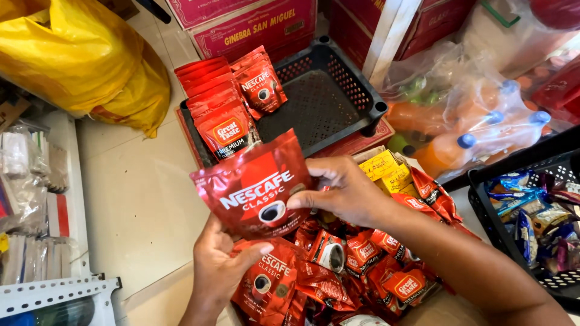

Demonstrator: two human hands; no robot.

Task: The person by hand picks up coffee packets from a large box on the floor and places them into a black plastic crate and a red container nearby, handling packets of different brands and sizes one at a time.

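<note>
- Pouch [257, 187], red coffee stand-up kind, centre of frame: face toward me, tilted, top edge rising toward upper right, long axis roughly left-right.
- My right hand [344, 193] has it by the right edge, thumb on the front, fingers curled behind, clamped on it.
- My left hand [220, 265] sits under it at lower centre, thumb pressed down on a second red pouch [266, 281], fingers underneath, gripping that one.
- Below both hands: open carton [368, 265] heaped with red sachets, yellow packs at its upper edge.
- Black perforated crate [323, 99] at upper centre: red pouches stood in a row along its left side, right part bare mesh, room there.
- Pale tiled floor [139, 199] left of centre; yellow plastic bag [84, 57] upper left; bagged orange drink bottles [477, 130] upper right; second black basket [531, 223] of snack packs at right edge.
</note>
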